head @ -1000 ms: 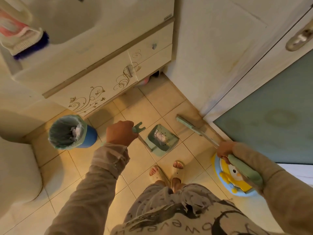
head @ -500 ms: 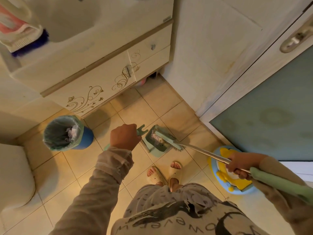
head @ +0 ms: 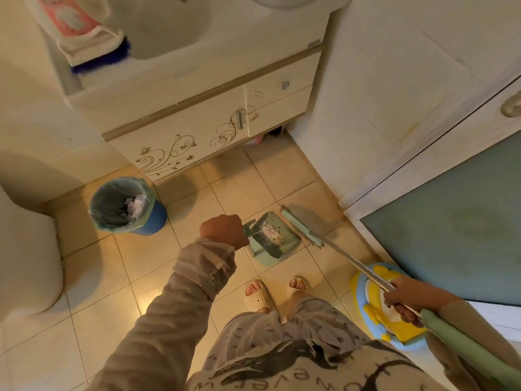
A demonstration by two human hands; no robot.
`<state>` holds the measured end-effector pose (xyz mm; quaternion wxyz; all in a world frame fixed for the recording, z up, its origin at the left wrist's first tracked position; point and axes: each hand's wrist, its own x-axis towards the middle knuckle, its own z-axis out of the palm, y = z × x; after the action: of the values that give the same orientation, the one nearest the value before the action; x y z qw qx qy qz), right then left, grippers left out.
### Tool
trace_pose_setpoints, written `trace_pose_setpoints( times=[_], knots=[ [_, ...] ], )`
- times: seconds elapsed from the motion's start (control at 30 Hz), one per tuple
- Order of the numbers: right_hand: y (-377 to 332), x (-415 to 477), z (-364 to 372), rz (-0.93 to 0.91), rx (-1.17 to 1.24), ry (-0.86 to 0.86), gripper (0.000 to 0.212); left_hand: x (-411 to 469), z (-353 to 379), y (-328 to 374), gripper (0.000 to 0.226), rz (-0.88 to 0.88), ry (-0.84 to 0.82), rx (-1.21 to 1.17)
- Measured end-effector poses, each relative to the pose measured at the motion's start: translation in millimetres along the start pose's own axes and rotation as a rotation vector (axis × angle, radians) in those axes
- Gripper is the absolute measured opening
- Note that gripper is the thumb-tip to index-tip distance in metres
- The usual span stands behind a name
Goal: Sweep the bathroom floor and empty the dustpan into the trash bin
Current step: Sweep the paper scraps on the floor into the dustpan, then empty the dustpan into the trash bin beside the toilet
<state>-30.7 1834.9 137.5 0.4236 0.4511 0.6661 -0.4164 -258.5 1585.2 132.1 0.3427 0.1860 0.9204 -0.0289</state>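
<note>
A green dustpan [head: 277, 239] rests on the tiled floor in front of my feet, with pale scraps and dark specks lying in its tray. My left hand [head: 222, 231] is closed around the top of the dustpan's upright handle. My right hand [head: 404, 297] grips the metal pole of the green broom. The broom head [head: 300, 227] lies on the floor right beside the dustpan's right edge. The blue trash bin [head: 127, 207], lined with a green bag and holding crumpled paper, stands to the left of the dustpan.
A white vanity cabinet [head: 203, 119] with scroll decoration and a sink fills the back. The toilet [head: 25, 258] is at the far left. A door with a frosted green panel [head: 451, 230] is on the right. A yellow and blue child's stool [head: 375, 309] sits under my right hand.
The broom head was over the dustpan half a second ago; now it lies on the floor just right of it. My left hand stays on the dustpan handle.
</note>
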Motion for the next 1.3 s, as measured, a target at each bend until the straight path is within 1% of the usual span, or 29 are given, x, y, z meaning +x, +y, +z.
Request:
trace_pose_setpoints(
  times=[0.1,0.17,0.27,0.33,0.43,0.6,0.67,0.77,0.9,1.07,1.3],
  knots=[
    [-7,5,-6,0.009,-0.008,-0.008,0.034,-8,11,-13,0.034,-0.099,-0.114,-0.141],
    [-15,9,-13,0.004,-0.016,-0.018,0.036,-20,22,-22,0.034,-0.164,-0.118,-0.186],
    [-32,14,-27,-0.017,-0.103,-0.040,0.038,-48,45,-30,0.031,-0.239,0.002,-0.192],
    [-45,17,-40,-0.067,-0.167,-0.070,0.036,-72,64,-30,0.028,-0.296,0.077,-0.249],
    [-65,21,-59,-0.120,-0.220,-0.096,0.032,-107,94,-19,0.029,-0.394,0.115,-0.351],
    [-100,34,-69,-0.154,-0.382,-0.123,0.046,-146,136,14,0.030,-0.605,0.214,-0.531],
    [-116,39,-64,-0.177,-0.436,-0.151,0.048,-159,147,25,0.028,-0.696,0.248,-0.621],
    [-136,43,-48,-0.218,-0.470,-0.173,0.044,-178,161,33,0.026,-0.843,0.312,-0.728],
    [-154,43,-19,-0.241,-0.525,-0.192,0.039,-201,175,27,0.025,-0.996,0.359,-0.775],
    [-166,39,16,-0.242,-0.603,-0.206,0.039,-224,186,7,0.024,-1.084,0.393,-0.773],
    [-160,32,64,-0.230,-0.686,-0.214,0.037,-261,204,-33,0.025,-1.171,0.474,-0.790]
  ],
)
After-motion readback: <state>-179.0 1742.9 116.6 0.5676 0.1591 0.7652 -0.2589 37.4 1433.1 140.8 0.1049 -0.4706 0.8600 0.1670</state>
